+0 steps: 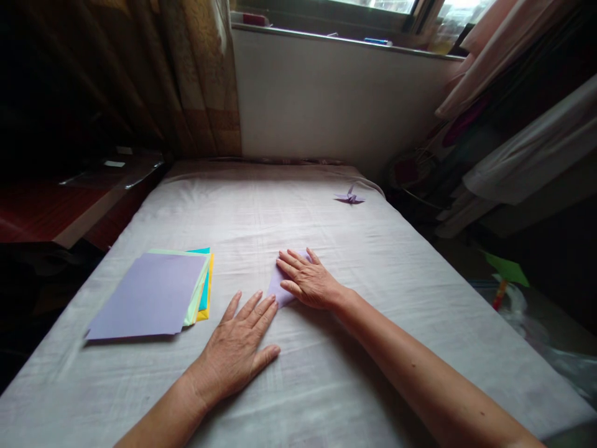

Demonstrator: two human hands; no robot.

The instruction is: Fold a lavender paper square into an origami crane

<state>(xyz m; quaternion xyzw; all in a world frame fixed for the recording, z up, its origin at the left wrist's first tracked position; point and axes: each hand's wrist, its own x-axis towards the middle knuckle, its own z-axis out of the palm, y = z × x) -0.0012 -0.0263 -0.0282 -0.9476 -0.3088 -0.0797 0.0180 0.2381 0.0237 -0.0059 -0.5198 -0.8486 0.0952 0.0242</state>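
A folded piece of purple paper (278, 287) lies flat on the cloth-covered surface (242, 218). My right hand (308, 278) rests palm down over it, fingers spread, hiding most of its right part. Just left of it, my left hand (247, 333) lies flat with its fingers apart; its fingertips touch the paper's lower left corner. To the left of my left hand sits a stack of coloured paper (149, 292), purple on top, with pale green, blue and yellow sheets showing at its right side. A folded purple paper crane (351, 197) stands near the far right corner.
A red-brown wooden table (41, 205) with a clear plastic bag (116, 168) on it stands at the left. Curtains (196, 74) and a white wall (336, 99) are at the far end. Clothes (536, 149) hang at the right, above a green paper piece (506, 269).
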